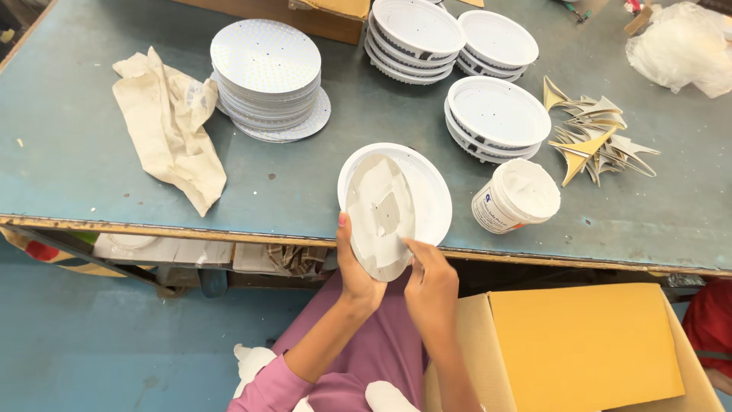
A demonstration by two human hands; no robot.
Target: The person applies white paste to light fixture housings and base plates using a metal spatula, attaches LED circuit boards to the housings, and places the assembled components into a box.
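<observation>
Two hands working | left hand gripping round white plastic lamp housing by lower rim | right hand fingers closed, possibly spreading grey paste | seeming light, stiff, slippery where coated.

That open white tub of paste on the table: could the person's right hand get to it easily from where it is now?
Probably yes. The white tub stands open near the table edge, just beyond the right hand, with nothing between them; the hand would have to leave the round white housing first.

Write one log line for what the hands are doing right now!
left hand: holds white round housing | right hand: spreads grey paste inside it | paste tub: open on table
</observation>
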